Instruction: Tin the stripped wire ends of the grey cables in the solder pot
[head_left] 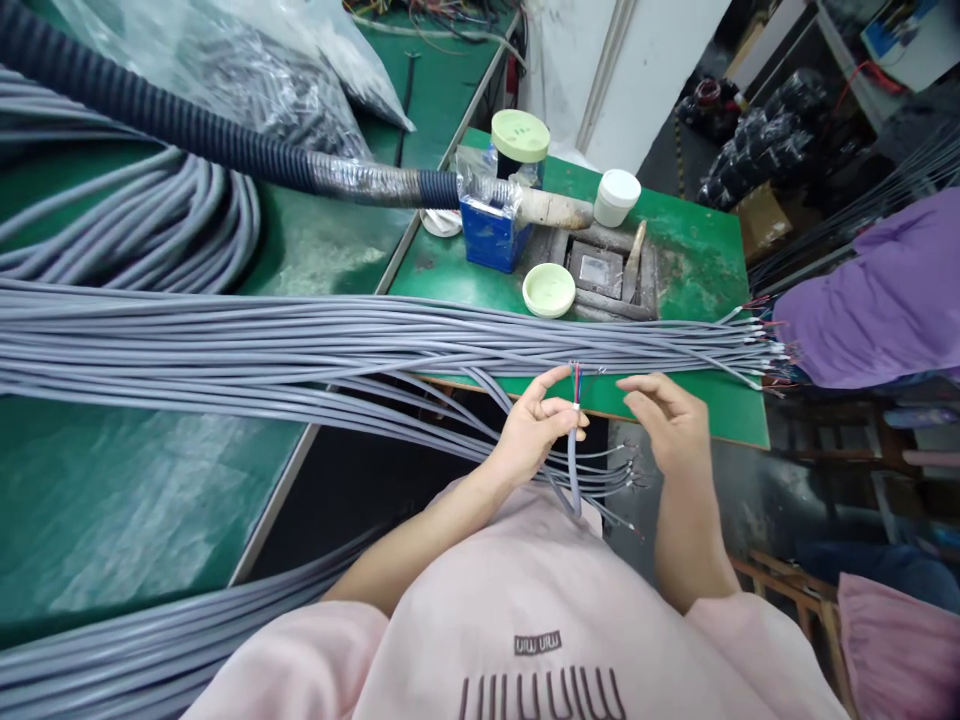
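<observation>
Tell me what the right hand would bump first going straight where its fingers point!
Probably the coloured wires of the cable held in the left hand, though depth is unclear.

A gap lies between the upright grey cable end with coloured wires and the bare right hand. Ahead, a broad band of long grey cables bars the low path. Beyond, bare green tabletop opens rightward; a blue rectangular container and ribbed black hose obstruct the left.
</observation>
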